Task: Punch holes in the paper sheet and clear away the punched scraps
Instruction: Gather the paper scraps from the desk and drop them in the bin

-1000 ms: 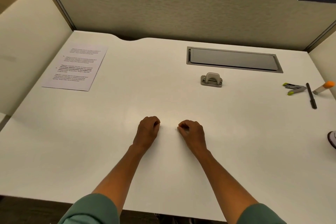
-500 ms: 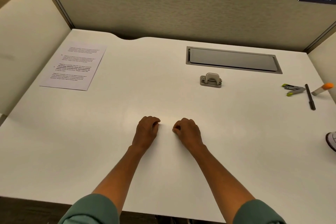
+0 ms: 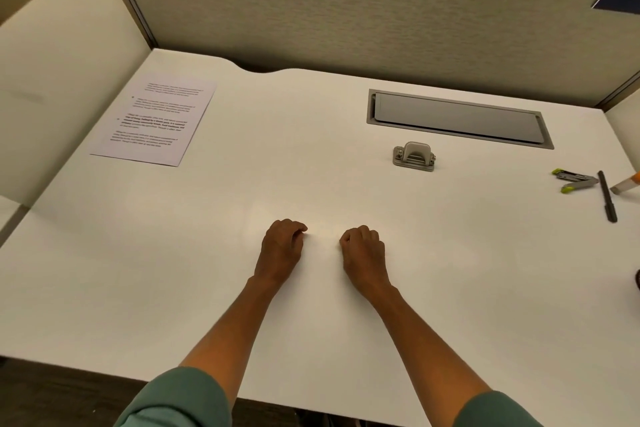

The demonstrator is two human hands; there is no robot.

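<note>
A printed paper sheet [image 3: 154, 121] lies flat at the far left of the white desk [image 3: 138, 270]. A small grey hole punch [image 3: 414, 155] stands right of centre, just in front of a grey cable hatch. My left hand [image 3: 281, 250] and my right hand [image 3: 363, 253] rest side by side on the desk's middle, fingers curled into loose fists, holding nothing. Both hands are well short of the punch and far from the sheet.
A grey cable hatch [image 3: 457, 120] is set into the desk at the back right. At the right edge lie a grey-and-green stapler [image 3: 573, 180], a dark pen [image 3: 607, 196] and an orange-capped glue stick [image 3: 627, 185]. Partition walls [image 3: 346, 10] enclose the back and sides.
The camera has tilted slightly, shifting the scene a little. My right hand slid a touch to the left; both fists stay resting on the desk.
</note>
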